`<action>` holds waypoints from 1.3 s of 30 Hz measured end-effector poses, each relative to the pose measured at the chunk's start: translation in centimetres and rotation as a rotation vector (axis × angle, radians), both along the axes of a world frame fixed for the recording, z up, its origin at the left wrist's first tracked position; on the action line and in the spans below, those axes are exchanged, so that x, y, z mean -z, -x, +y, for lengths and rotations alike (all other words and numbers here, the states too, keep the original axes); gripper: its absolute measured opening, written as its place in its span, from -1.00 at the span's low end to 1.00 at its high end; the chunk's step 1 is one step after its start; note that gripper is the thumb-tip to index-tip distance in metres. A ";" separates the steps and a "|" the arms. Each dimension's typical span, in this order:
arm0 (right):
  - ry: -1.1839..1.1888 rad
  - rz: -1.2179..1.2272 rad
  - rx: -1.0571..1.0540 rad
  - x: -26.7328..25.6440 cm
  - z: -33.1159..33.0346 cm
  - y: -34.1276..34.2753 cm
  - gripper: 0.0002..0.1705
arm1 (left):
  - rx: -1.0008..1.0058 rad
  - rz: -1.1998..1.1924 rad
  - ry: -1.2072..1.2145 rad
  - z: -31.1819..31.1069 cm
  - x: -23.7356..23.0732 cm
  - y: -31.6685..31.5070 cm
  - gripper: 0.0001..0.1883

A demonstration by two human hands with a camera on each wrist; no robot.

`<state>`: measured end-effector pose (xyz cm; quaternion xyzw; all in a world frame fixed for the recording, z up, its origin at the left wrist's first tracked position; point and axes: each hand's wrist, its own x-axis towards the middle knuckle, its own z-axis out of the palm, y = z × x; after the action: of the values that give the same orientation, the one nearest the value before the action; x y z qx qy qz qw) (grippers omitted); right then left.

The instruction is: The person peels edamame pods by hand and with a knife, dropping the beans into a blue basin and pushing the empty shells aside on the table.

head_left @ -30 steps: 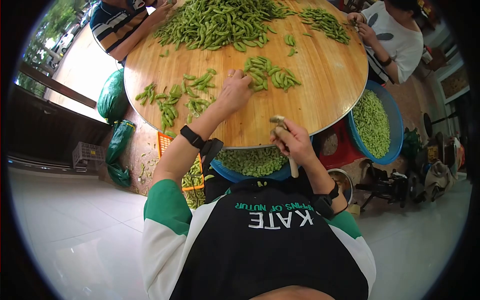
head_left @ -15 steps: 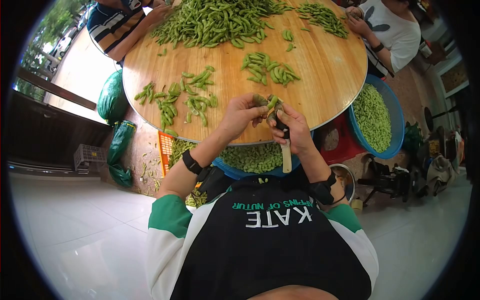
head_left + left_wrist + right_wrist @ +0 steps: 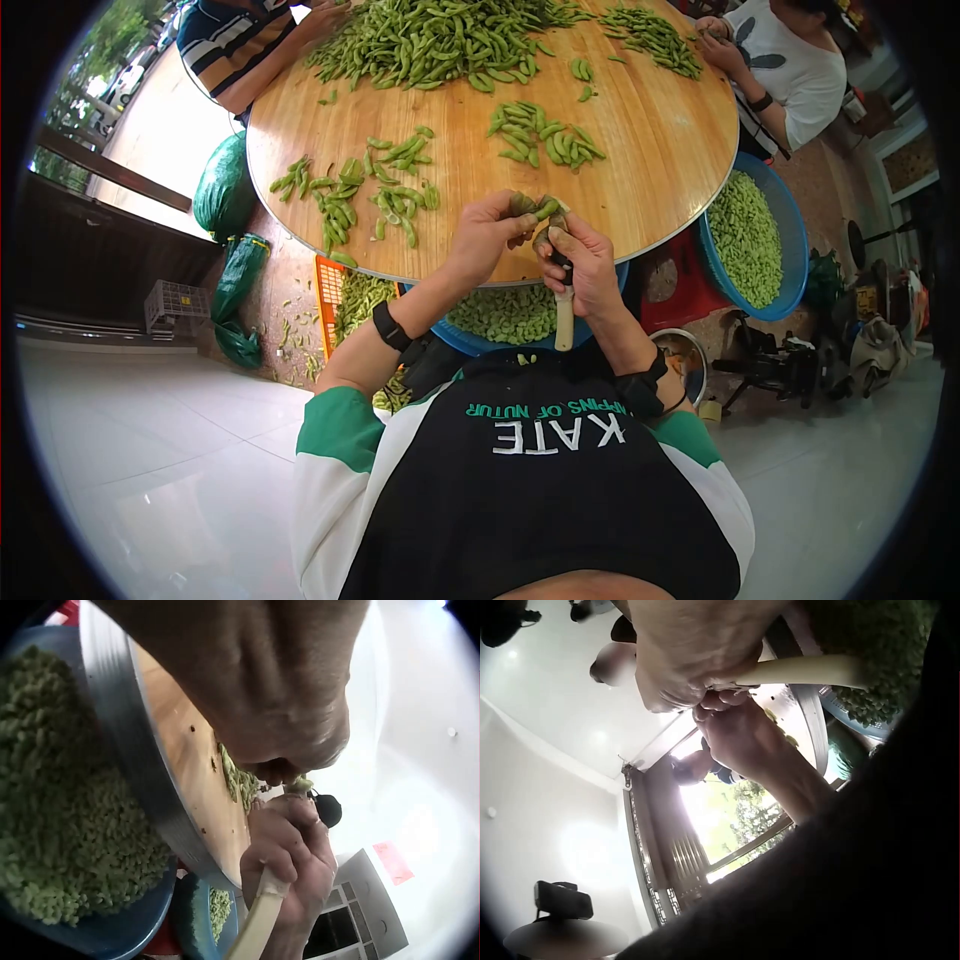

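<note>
Close together over the near table edge, both hands meet at a green soybean pod (image 3: 547, 209). My left hand (image 3: 480, 238) pinches the pod between thumb and fingers. In my right hand (image 3: 590, 265) is a tool with a long pale handle (image 3: 565, 320), which points down toward my lap; its working end is hidden by the fingers. The left wrist view shows the right hand (image 3: 289, 844) curled round this handle (image 3: 259, 922), with the pod (image 3: 301, 784) at the fingertips. Small groups of pods (image 3: 570, 147) lie on the table beyond the hands.
A large pod heap (image 3: 430, 45) covers the far side of the round wooden table (image 3: 640, 150). A blue basin (image 3: 455, 337) of shelled beans stands beneath the near edge, another blue basin (image 3: 795, 290) at right. Orange crate (image 3: 328, 290) sits at left. Two people sit across.
My left hand has come back from the pods on the table to the right hand, bringing a pod. The right hand has turned slightly, its tool's handle now pointing more straight down.
</note>
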<state>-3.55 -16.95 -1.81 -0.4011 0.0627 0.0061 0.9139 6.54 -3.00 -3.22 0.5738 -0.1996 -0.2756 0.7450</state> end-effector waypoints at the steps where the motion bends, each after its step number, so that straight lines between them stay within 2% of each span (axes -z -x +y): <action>1: -0.041 0.006 -0.024 0.1 -0.2 0.0 -0.72 | 0.000 0.001 0.000 0.2 0.1 -0.3 -0.92; 3: -0.115 -0.024 -0.097 0.2 -0.9 0.2 -0.72 | 0.327 0.631 0.254 0.7 0.0 -1.0 -0.91; 4: -0.190 -0.054 -0.173 0.3 -1.1 0.3 -0.72 | 0.322 0.633 0.258 0.8 -0.2 -0.9 -0.91; 7: -0.331 0.032 -0.152 -0.2 -1.1 0.3 -0.80 | 0.438 0.720 0.306 0.5 -1.2 -0.7 -0.93; 9: -0.365 0.072 -0.114 0.2 -1.1 0.2 -0.80 | 0.075 -0.081 -0.205 -0.1 -1.5 0.0 -0.93; 10: -0.399 0.112 -0.081 0.3 -1.1 0.1 -0.80 | 0.078 -0.083 -0.205 -0.2 -1.9 0.0 -0.93; 12: -0.438 0.101 -0.088 0.6 -0.9 -0.1 -0.81 | -0.099 -1.074 -0.275 0.0 -2.4 0.3 -0.90; 13: -0.476 0.088 -0.094 0.7 -0.7 0.0 -0.81 | -0.102 -1.069 -0.279 0.2 -2.3 0.4 -0.90; 15: -0.491 0.082 -0.108 0.3 -0.6 -0.1 -0.81 | -0.137 -1.383 -0.433 0.4 -2.1 0.3 -0.85; 17: -0.506 0.077 -0.124 0.0 -0.3 -0.1 -0.80 | -0.173 -1.345 -0.393 0.1 -1.4 0.4 -0.90; 19: -0.378 0.052 -0.036 0.0 0.3 0.2 -0.82 | -0.204 -1.306 -0.351 -0.2 -1.8 0.8 -0.94; 20: -0.378 0.053 -0.035 0.0 0.3 0.3 -0.82 | -0.173 -0.935 -0.329 -0.3 -2.2 1.1 -0.91; 21: -0.249 0.037 0.003 0.1 0.3 0.3 -0.83 | -0.142 -0.565 -0.301 -0.3 -2.5 1.3 -0.87; 22: -0.120 0.020 0.041 0.1 0.2 0.3 -0.83 | -0.141 -0.567 -0.299 -0.3 -2.5 1.3 -0.87; 23: -0.119 0.018 0.043 0.1 0.1 0.4 -0.83 | -0.095 -0.413 -0.282 -0.3 -2.4 1.2 -0.84; 24: 0.029 0.009 0.078 0.2 0.0 0.5 -0.82 | -0.049 -0.259 -0.263 -0.2 -2.4 1.2 -0.81; 25: 0.175 0.000 0.110 0.2 -0.1 0.6 -0.81 | -0.050 -0.258 -0.263 -0.1 -2.4 1.4 -0.81; 26: 0.175 0.002 0.110 0.1 0.0 0.7 -0.81 | -0.079 -0.437 -0.335 0.2 -2.5 1.7 -0.83; 27: 0.375 -0.009 0.189 -0.3 -0.1 0.8 -0.79 | -0.108 -0.618 -0.406 0.3 -2.5 1.9 -0.84; 28: 0.576 -0.021 0.270 -0.6 -0.1 0.8 -0.76 | -0.107 -0.620 -0.406 0.3 -2.5 2.1 -0.84; 30: 0.625 -0.033 0.266 -0.8 -0.2 0.6 -0.76 | -0.105 -0.758 -0.398 0.4 -2.5 2.7 -0.85; 39: 0.770 -0.056 0.190 -0.8 -0.3 0.7 -0.84 | -0.146 -0.916 -0.337 0.7 -2.0 3.1 -0.91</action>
<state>-4.28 -17.22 -1.00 -0.7068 0.0722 -0.1133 0.6945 3.48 -2.27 -1.24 0.7610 -0.4185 0.0293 0.4948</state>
